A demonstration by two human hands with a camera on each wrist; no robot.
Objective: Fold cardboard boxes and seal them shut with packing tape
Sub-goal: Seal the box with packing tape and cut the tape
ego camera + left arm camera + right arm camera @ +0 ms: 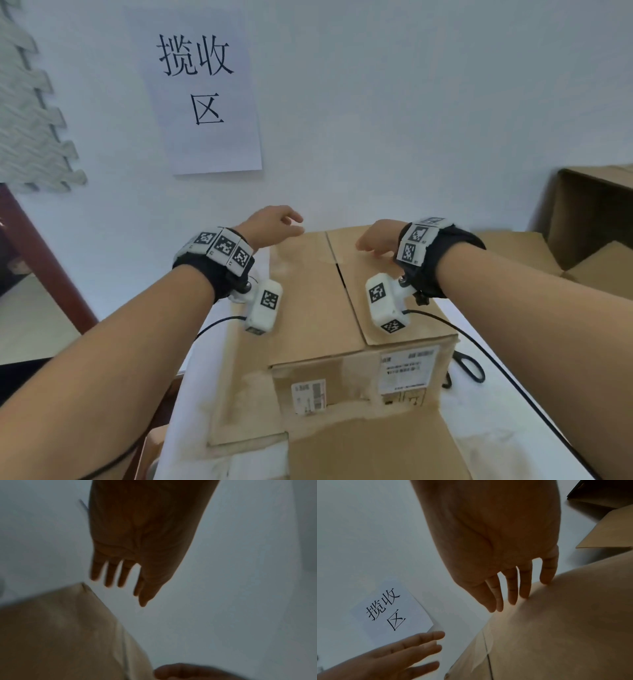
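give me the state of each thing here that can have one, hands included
cardboard box: top flaps folded shut, centre seam showing a dark gap, no tape on it that I can make out
left hand: open, fingers straight, off the box's far left corner
right hand: open, fingertips resting on the top flap
second box: open, lying on its side

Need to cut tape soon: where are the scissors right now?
In the head view, the scissors lie on the white table just right of the cardboard box, by its near right corner and below the right forearm; only their dark handles show.
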